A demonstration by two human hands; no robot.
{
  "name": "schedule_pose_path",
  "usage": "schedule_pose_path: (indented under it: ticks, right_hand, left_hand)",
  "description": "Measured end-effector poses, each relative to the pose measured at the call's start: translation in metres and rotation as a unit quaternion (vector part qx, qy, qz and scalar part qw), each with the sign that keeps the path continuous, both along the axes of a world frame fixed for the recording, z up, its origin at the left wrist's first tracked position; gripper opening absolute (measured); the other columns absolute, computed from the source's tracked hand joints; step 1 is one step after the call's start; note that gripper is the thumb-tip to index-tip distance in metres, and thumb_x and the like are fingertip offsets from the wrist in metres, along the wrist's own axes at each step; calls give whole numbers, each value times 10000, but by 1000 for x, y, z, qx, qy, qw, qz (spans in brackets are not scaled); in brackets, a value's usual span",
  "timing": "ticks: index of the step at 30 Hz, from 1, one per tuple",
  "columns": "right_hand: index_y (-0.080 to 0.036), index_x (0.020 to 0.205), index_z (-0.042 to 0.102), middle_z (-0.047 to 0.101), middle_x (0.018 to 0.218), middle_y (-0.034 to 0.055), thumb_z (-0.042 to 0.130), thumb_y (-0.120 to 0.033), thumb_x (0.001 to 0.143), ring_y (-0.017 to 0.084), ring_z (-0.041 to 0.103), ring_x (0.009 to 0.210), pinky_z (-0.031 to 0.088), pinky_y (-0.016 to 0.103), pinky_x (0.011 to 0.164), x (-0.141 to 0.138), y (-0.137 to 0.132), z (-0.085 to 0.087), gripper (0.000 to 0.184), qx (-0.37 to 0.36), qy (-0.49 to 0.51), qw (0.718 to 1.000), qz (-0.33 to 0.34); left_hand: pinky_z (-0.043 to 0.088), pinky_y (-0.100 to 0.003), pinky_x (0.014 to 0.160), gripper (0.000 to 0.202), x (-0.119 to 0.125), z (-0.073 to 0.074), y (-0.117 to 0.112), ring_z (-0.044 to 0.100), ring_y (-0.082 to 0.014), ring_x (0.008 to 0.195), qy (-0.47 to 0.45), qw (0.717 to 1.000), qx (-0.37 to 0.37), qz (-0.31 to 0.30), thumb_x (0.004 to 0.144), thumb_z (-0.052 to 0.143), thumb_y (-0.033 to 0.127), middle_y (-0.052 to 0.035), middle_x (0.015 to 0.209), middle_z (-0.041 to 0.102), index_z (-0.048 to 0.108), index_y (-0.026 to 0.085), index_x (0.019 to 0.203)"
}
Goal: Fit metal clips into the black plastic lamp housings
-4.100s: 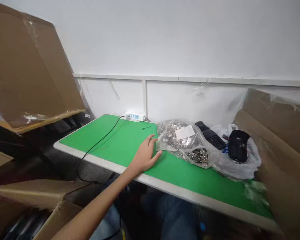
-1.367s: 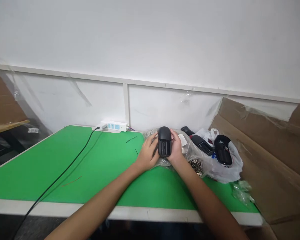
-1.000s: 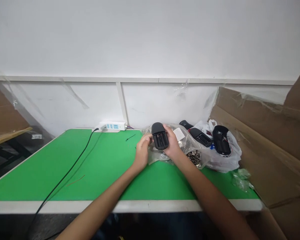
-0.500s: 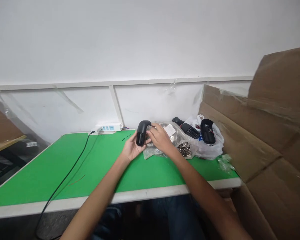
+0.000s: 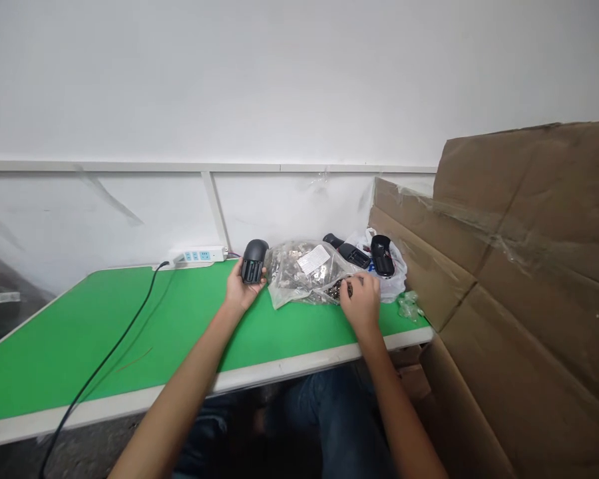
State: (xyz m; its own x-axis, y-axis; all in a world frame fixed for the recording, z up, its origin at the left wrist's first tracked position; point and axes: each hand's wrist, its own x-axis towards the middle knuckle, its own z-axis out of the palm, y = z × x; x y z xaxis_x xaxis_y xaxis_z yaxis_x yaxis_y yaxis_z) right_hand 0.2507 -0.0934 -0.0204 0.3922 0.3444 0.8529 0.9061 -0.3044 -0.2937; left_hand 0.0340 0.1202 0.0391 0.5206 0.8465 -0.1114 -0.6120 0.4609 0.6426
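My left hand (image 5: 240,287) is wrapped round a black curved plastic housing (image 5: 255,256), which stands upright above the table with its slotted recess turned toward me. Over on the right, my right hand (image 5: 363,299) is at the opening of a clear plastic bag (image 5: 292,276). Its fingers are curled down among small shiny metal parts (image 5: 334,291); what lies between the fingertips is hidden. The bag carries a white label (image 5: 313,259) and holds many more metal pieces.
Behind the right hand, similar black housings (image 5: 382,256) lie on a white plastic bag (image 5: 395,283). Crumpled clear plastic (image 5: 409,306) sits near the right edge. Cardboard (image 5: 534,293) walls off that side. A power strip (image 5: 202,254) with a black cable (image 5: 124,332) lies on the green table (image 5: 180,319).
My right hand has left the black housing and moved right, down to the metal parts in the clear bag. My left hand keeps the housing, now turned more upright. The view has shifted rightward.
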Motion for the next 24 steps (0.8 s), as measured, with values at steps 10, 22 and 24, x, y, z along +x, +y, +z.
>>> schedule_pose_path:
  ticks: [10,22,24]
  right_hand:
    - [-166,1105,769,517,1338,208,566,-79,859,371,468,1243,490,586,1058,-9,-1,-11,331,-54,16,998,10]
    - [-199,1152,805,511,1375,217,561,-152,925,391,479,1258,487,623,1058,-4,4,-17,336,-63,64,996,23]
    - [-201,1140,800,510,1372,209,575,-162,920,386,481,1262,483,615,1066,-4,3,-16,317,-59,72,995,30]
  left_hand:
    - [533,-273,458,463,-3,-9,7,726,-198,649,-8,998,33,-48,1093,339,343,-175,1096,785,594,108,1400]
    - [543,-269,478,412,0,-11,7,720,-189,655,19,998,55,-28,1088,371,340,-158,1053,787,638,113,1305]
    - [597,-296,536,396,0,-9,6,749,-206,722,20,998,52,-25,1085,373,326,-158,1056,784,653,104,1257]
